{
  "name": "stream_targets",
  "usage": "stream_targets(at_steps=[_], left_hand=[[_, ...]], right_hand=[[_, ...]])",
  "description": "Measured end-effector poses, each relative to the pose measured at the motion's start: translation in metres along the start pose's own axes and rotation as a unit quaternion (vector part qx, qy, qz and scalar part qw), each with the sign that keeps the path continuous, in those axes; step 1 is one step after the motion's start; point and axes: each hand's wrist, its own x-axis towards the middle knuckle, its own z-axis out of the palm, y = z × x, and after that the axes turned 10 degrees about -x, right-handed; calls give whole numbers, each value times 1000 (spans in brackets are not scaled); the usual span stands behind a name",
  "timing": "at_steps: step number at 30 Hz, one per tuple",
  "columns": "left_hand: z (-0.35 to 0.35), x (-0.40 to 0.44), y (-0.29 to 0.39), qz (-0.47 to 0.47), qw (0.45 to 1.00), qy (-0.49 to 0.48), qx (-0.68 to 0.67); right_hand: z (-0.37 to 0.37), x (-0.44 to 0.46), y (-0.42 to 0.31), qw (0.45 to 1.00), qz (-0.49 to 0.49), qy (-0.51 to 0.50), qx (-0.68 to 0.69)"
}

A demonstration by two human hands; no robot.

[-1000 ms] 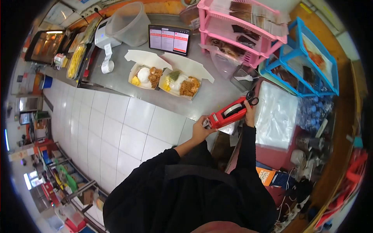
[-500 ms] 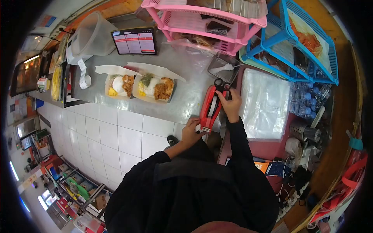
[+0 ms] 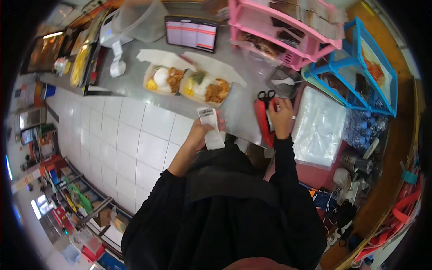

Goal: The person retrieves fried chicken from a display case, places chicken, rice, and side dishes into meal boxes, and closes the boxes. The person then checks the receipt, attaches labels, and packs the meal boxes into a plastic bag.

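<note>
My left hand point(image 3: 198, 134) pinches a white printed paper receipt point(image 3: 211, 128) over the counter's front edge. The receipt hangs between thumb and fingers, its print too blurred to read. My right hand point(image 3: 282, 116) curls its fingers over the right side of a long red tape dispenser point(image 3: 262, 119) on the counter. Black scissor handles point(image 3: 266, 95) show at the dispenser's far end; the blades are hidden. Left of it stand two open paper food boxes: one box point(image 3: 158, 91) and another box point(image 3: 191, 97), each with white rice and fried chicken.
A tablet point(image 3: 191, 33) stands behind the boxes, beside a printer point(image 3: 110, 33) with a curling paper strip. Clear plastic bags point(image 3: 317, 130) lie to the right. A pink rack point(image 3: 283, 33), blue rack point(image 3: 360, 76) and water bottles point(image 3: 360, 130) stand farther right.
My left hand has left the dispenser's near end and moved left, now showing the receipt. My right hand has shifted from the scissor handles to the dispenser's side. The camera view has shifted.
</note>
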Motion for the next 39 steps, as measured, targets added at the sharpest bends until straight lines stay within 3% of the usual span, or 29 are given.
stream_targets(at_steps=[3,4,12,13,15,16,18,20,22,24,26,28,30,31,32,34,36,38,39], left_hand=[[11,-22,31,81,994,30,71],[10,-28,39,120,986,40,113],[-2,-50,104,276,941,-28,192],[-4,-49,113,315,929,-42,192],[-9,-51,134,369,905,-84,194],[-13,-53,150,369,904,-92,193],[-24,-57,185,267,914,-168,254],[-28,-61,212,260,918,-194,228],[-33,-60,239,251,921,-219,201],[-43,-59,261,224,920,-268,179],[-51,-55,279,205,918,-290,176],[-52,-56,291,185,915,-312,174],[-46,-63,297,198,918,-275,205],[-47,-62,299,195,917,-281,207],[-48,-60,300,191,911,-295,216],[-51,-54,301,187,904,-314,223],[-54,-48,300,288,835,-318,346],[-46,-54,300,264,855,-305,326],[-42,-59,300,239,874,-289,307]], right_hand=[[-6,8,-12,999,-43,7,-4],[-10,7,-19,1000,-11,-6,3],[-1,-2,-57,990,127,43,36],[16,-8,-38,997,73,33,16],[18,-9,-49,995,89,46,10],[18,-9,-53,994,101,51,6],[17,-10,-58,991,127,38,13],[13,-11,-71,991,97,87,-40],[10,-9,-91,983,131,125,-22],[1,-2,-125,947,163,257,103],[-7,4,-162,934,180,293,96],[-17,13,-204,873,211,365,244],[-23,16,-228,855,245,349,296],[-23,18,-233,759,215,269,552],[-28,23,-250,602,164,167,763],[-31,30,-306,556,173,108,806],[-23,24,-335,608,135,38,781],[-33,32,-362,667,65,-89,737],[-35,36,-372,667,64,-92,737]])
